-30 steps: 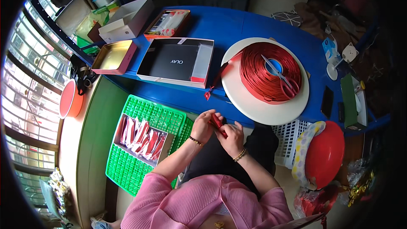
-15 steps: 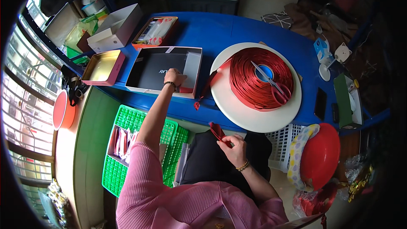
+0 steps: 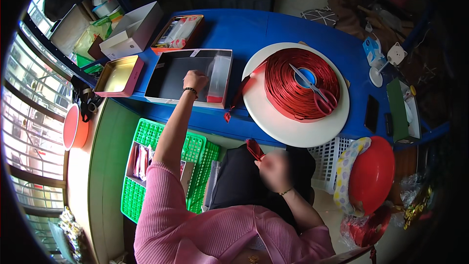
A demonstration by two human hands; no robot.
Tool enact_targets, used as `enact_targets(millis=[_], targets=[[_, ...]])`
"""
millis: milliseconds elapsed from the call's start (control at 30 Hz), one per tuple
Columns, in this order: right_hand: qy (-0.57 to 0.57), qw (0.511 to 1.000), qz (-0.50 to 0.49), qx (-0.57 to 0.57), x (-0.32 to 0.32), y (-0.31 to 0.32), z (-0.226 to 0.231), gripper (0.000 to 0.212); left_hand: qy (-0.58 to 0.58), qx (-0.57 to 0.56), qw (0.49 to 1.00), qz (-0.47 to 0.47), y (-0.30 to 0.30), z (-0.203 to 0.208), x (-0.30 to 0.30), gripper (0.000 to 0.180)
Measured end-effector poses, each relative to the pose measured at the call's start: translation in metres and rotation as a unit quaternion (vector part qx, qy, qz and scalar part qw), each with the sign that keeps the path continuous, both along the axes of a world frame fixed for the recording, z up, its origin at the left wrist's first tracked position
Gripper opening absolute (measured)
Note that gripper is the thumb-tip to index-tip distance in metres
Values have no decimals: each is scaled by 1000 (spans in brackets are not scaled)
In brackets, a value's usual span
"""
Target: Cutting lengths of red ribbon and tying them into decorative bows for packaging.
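Note:
My left hand (image 3: 195, 81) is inside a shallow box (image 3: 171, 74) with a black interior and pale rim. Its fingers are curled together; what they hold, if anything, is hidden. Beside it in the box lies a clear plastic packet (image 3: 218, 76) with a red end. Above my dark-trousered lap, my right hand (image 3: 276, 171) is smeared by motion and pinches a folded red ribbon (image 3: 254, 149). A large roll of red ribbon (image 3: 286, 100) lies on a round white board (image 3: 273, 129), its loose end trailing left. Scissors (image 3: 316, 95) with dark red handles rest on the roll.
On the blue table (image 3: 234, 29) are a pink-sided tin (image 3: 118, 76), a tray of packets (image 3: 178, 34), a white box (image 3: 132, 32), a phone (image 3: 371, 112) and a green box (image 3: 400, 110). Below are green baskets (image 3: 195, 146) at left and a red basin (image 3: 373, 176) at right.
My left hand has moved slightly left and up within the box, uncovering more of the clear packet. My right hand has shifted a little right with the red ribbon.

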State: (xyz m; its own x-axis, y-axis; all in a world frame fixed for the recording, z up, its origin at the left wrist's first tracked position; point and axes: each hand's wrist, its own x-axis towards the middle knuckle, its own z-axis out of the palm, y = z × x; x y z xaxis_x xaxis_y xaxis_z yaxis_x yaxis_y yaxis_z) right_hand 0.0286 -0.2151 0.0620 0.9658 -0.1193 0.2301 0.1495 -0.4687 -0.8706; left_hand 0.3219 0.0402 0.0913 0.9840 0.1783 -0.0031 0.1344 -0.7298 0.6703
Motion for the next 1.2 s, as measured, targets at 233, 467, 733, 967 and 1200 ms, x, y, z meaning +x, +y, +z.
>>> enact_targets(millis=[233, 467, 733, 967, 1200], targets=[[-4, 999, -44, -3, -4, -17, 5, 16, 65, -495, 866, 36, 4, 36, -81, 12], [-154, 985, 6, -72, 10, 7, 35, 19, 133, -598, 790, -11, -26, 7, -155, 13], [-169, 971, 9, -166, 14, 6, 25, 20, 168, -658, 733, -18, -58, 0, -192, 13], [-138, 978, 16, -153, 10, 15, 20, 21, 169, -654, 737, -25, -71, -8, -211, 13], [-98, 988, 42, -108, 0, 14, 11, 20, 182, -668, 721, -24, -64, -16, -208, 17]])
